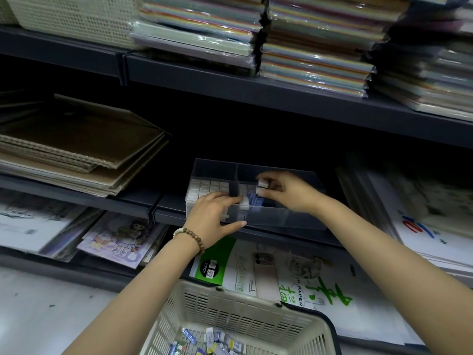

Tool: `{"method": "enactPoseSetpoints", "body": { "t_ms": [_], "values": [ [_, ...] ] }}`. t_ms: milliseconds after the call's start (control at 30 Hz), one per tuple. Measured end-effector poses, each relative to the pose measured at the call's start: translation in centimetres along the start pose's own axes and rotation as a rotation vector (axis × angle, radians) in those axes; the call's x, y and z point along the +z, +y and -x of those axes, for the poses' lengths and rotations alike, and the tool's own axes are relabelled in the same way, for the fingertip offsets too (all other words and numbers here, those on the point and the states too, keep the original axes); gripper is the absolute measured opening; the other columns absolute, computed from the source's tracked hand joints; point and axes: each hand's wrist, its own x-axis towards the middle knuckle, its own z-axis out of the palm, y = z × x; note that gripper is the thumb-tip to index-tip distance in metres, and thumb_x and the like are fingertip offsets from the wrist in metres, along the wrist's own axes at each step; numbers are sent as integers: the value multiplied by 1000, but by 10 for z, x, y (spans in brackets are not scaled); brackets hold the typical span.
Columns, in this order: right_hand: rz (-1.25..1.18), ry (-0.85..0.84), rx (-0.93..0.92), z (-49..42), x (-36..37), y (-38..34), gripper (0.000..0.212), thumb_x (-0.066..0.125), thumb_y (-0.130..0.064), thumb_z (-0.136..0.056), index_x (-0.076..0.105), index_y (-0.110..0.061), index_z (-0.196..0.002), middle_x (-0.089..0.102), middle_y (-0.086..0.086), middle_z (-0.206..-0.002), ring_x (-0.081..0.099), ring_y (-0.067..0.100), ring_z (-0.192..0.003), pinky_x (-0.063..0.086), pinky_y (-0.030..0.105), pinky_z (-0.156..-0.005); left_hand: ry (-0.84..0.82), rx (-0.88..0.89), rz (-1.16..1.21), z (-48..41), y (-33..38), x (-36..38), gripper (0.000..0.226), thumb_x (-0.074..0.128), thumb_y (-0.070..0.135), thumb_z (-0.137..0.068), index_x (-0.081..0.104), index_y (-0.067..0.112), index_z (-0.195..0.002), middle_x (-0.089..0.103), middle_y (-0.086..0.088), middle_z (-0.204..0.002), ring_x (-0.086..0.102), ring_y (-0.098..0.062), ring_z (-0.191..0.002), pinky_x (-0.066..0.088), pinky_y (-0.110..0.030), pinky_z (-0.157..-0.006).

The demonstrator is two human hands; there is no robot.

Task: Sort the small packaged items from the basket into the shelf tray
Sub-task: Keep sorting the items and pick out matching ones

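A clear plastic shelf tray (286, 221) with a middle divider sits on the middle shelf. Its left compartment holds rows of small white packaged items (207, 187); the right compartment has several white and blue ones at its left side. My left hand (213, 219) rests on the tray's front wall, fingers over the packed items, thumb against the front. My right hand (284, 192) hovers over the right compartment, pinching small white packaged items (262, 187). Below, a beige basket (230, 311) holds several loose small packs (210, 343).
Stacked coloured paper packs (314, 47) fill the top shelf, with a beige woven bin (76, 16) at the left. Brown sketchbooks (76, 144) lie left of the tray. Sketch-paper pads (294, 275) and picture books (117, 239) lie on the lower shelf. White floor at lower left.
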Motion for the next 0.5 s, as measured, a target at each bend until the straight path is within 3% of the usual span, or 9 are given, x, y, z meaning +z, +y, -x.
{"method": "enactPoseSetpoints", "body": {
  "t_ms": [100,267,400,500],
  "values": [
    [58,-1,6,5,-4,3,51,59,-30,-91,44,-19,-138,59,6,-121,59,18,-104,48,29,-92,5,-5,13,0,0,0,60,58,54,-83,45,30,-137,50,3,-137,34,-13,-133,21,-27,-108],
    [-51,-39,38,4,6,6,50,60,-26,-91,45,-16,-138,59,11,-123,58,20,-112,45,35,-101,22,-6,12,-1,0,2,60,58,54,-83,46,29,-136,51,3,-136,35,-13,-132,22,-27,-107],
    [-33,-44,18,0,21,4,50,63,-27,-88,49,-15,-135,55,3,-133,53,11,-115,41,20,-95,21,0,-2,-1,0,3,60,57,55,-83,46,29,-136,51,4,-136,35,-12,-132,22,-27,-107],
    [-240,-8,186,-1,19,8,50,61,-40,-88,54,-15,-130,56,-3,-126,54,8,-111,41,20,-97,16,-2,4,-1,-1,3,60,56,55,-84,45,29,-136,50,5,-137,33,-11,-133,20,-26,-107]
  ]
}}
